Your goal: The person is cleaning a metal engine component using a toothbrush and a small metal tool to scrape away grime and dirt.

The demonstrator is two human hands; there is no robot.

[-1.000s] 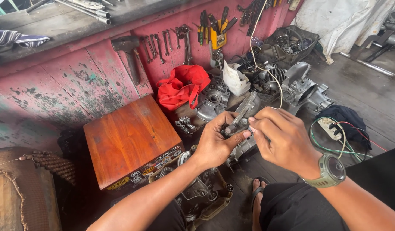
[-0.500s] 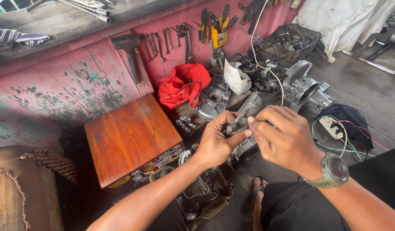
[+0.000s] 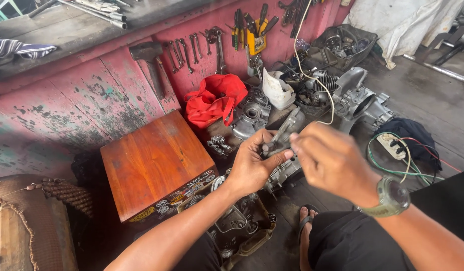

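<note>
Right hand (image 3: 332, 160) nearer, apparently pinching left hand's (image 3: 252, 163) metal part (image 3: 278, 142).

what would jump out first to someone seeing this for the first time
The two bare hands at centre: the left hand grips a small grey metal engine part while the right hand, with an olive wristwatch, pinches at its top. Left of them sits a glossy orange-brown wooden box, and behind, a bright red cloth bag lies against the worn red wall hung with wrenches.

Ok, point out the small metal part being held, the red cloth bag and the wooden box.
small metal part (image 3: 278, 143), head view, on its grey body above the left thumb.
red cloth bag (image 3: 212, 103), head view, mid fabric.
wooden box (image 3: 154, 160), head view, centre of its top.
</note>
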